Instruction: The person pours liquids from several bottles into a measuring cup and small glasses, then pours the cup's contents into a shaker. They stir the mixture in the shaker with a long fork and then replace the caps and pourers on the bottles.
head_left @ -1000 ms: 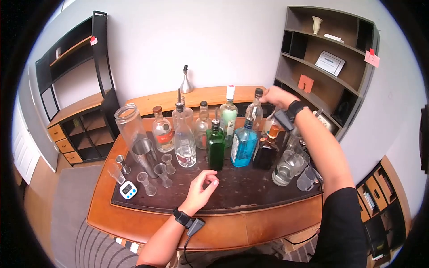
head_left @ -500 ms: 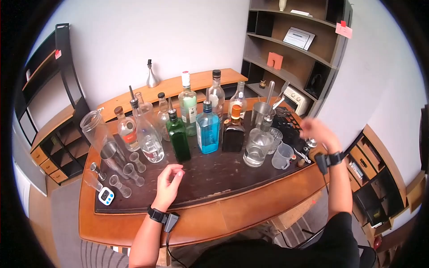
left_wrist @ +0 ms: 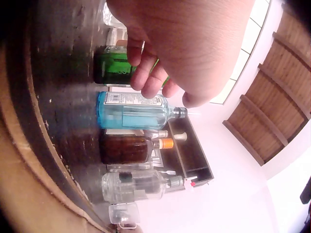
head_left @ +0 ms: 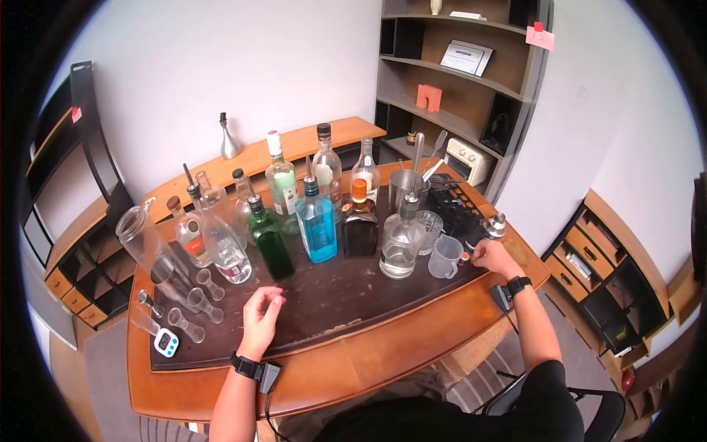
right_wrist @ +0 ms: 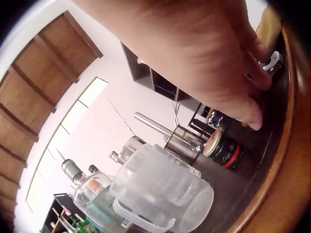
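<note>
My right hand [head_left: 495, 259] reaches down at the table's right side with bent fingers. In the right wrist view, a silver metal tool [right_wrist: 275, 62] shows right at the fingertips, mostly hidden behind them; I cannot tell whether they grip it. Next to the thumb stands a small dark jar [right_wrist: 228, 151] with a gold lid, and nearer the camera a clear plastic jug [right_wrist: 163, 189]. My left hand [head_left: 259, 318], fingers loosely bent and holding nothing, hovers over the front of the table. The green bottle [head_left: 269, 243] and blue bottle [head_left: 317, 230] are the nearest things beyond it.
A brown bottle [head_left: 360, 228] and a mixing glass-like clear bottle [head_left: 401, 247] stand mid-right. Several jiggers, a tall glass jar [head_left: 143, 239] and a timer [head_left: 166, 342] crowd the left. A black perforated rack [head_left: 449, 206] and a shiny metal piece [head_left: 496, 225] lie farther back right.
My right hand has come from beside the tall back bottle's cap, out to the right and down to the table's right side. The view has turned right. My left hand stays loosely bent.
</note>
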Motion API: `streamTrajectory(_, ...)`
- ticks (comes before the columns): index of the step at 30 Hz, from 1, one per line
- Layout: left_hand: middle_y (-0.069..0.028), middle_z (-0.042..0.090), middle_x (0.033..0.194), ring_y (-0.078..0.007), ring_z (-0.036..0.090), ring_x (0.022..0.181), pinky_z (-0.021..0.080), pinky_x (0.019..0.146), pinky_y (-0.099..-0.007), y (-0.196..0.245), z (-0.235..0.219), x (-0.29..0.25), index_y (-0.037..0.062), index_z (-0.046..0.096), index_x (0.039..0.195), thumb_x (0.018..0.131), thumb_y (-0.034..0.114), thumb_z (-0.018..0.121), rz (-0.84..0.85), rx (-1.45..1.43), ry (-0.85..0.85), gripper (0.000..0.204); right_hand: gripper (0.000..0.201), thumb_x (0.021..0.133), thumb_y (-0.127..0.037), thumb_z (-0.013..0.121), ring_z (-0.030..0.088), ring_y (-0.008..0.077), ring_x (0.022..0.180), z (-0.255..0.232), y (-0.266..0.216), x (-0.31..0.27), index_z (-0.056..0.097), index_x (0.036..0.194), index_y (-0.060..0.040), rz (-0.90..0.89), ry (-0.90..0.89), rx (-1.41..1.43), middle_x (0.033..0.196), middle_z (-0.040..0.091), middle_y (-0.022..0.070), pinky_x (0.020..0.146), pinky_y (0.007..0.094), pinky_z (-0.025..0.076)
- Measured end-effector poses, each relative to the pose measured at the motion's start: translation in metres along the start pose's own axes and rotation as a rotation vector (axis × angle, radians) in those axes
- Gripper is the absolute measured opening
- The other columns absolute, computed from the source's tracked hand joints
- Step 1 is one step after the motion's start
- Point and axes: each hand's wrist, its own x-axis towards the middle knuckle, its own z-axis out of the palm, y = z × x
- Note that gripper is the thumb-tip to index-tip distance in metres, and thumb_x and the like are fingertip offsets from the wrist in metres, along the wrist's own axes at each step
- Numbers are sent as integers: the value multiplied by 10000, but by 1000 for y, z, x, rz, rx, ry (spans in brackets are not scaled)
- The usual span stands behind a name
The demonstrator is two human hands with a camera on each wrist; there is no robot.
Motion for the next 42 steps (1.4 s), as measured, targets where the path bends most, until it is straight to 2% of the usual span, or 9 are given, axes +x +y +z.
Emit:
streamTrajectory(3,-31,682,914,-103,634,882,498,823,-260,4,0,-1,4,648,1102,982,99,631,-7,7,6,154,135,740,-111,765,692,266,741,-11,3,22,709,847,-51,91,166,-50,758,707,109,711,387,544)
streamTrajectory(10,-38,689,907,-103,639,869,506,811,-263,1,0,0,4,652,1090,978,96,638,18,21,0,146,208,773,-252,756,710,314,829,-9,4,52,712,847,-63,96,203,-347,835,731,136,759,435,557)
streamTrajectory(15,-40,691,908,-106,642,859,510,801,-265,4,0,0,1,652,1088,971,89,643,19,40,-2,147,332,715,-137,769,677,363,1020,-20,30,66,727,1035,-61,222,170,-236,1040,717,190,877,436,535)
streamTrajectory(20,-45,692,904,-108,644,854,510,795,-265,6,1,-1,-2,652,1085,967,82,642,26,52,-5,145,370,673,-91,794,678,360,1025,-22,26,49,731,1036,-60,206,37,-324,1044,719,179,865,434,541)
streamTrajectory(28,-45,691,892,-103,641,848,508,787,-263,6,1,-1,3,652,1081,962,83,645,18,53,-2,144,355,688,-168,830,683,350,990,-27,1,57,684,993,-58,152,272,-201,983,708,183,840,452,543)
streamTrajectory(33,-49,693,890,-108,650,849,514,786,-267,3,1,-1,3,652,1080,960,80,645,29,54,-11,143,393,672,-238,865,686,345,991,-15,1,61,701,986,-66,179,97,-327,1028,719,176,856,437,546)
streamTrajectory(38,-59,698,895,-121,662,837,522,776,-274,4,1,-1,-6,651,1088,955,69,643,50,51,-6,153,377,697,-264,870,681,352,1018,-14,9,54,710,976,-68,134,104,-274,1029,713,185,866,446,542)
streamTrajectory(41,-64,701,900,-124,666,843,523,782,-271,5,1,-1,-14,655,1082,954,69,645,20,61,-17,152,237,820,-178,776,660,355,838,-32,-24,43,690,950,1,11,498,-324,851,670,183,771,424,530)
streamTrajectory(42,-64,701,900,-124,666,843,523,782,-271,5,2,-1,-14,655,1082,954,69,645,21,60,-14,152,237,820,-178,776,660,355,838,-41,-39,41,690,950,1,8,498,-324,851,670,183,771,424,530)
